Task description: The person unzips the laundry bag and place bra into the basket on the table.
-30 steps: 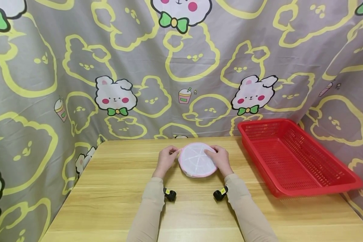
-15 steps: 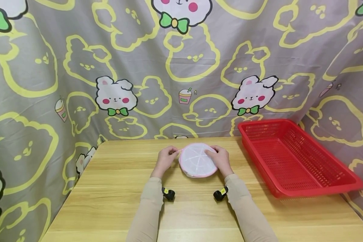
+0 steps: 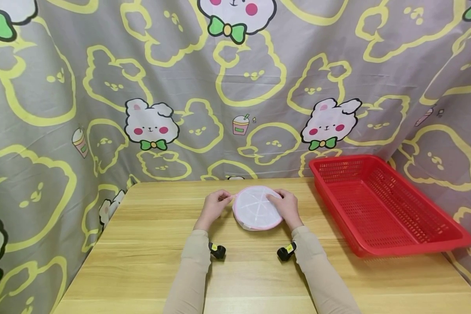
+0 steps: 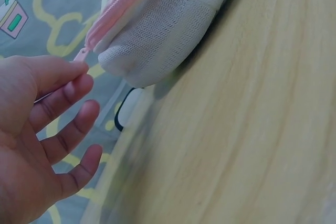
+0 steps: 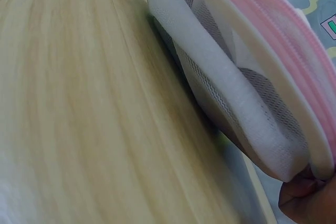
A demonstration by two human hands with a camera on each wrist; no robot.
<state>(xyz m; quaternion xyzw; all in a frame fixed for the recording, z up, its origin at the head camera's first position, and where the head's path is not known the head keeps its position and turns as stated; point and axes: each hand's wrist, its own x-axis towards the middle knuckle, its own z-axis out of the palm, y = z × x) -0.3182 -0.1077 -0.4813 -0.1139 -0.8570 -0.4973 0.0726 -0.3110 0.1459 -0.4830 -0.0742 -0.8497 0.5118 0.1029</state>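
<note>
Bag [image 3: 257, 209] near table's [image 3: 149, 235] far edge. Left hand [image 3: 215, 206] pinches zip tab [image 4: 81, 54], other fingers loose; right hand [image 3: 288, 207] grips opposite edge, thumb on top. Bag lies rightward of tab.

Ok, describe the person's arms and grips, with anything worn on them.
The left sleeve and right sleeve are long and plain beige; at each wrist sits a small black camera with a yellow label. The left grip and right grip are ungloved hands.
</note>
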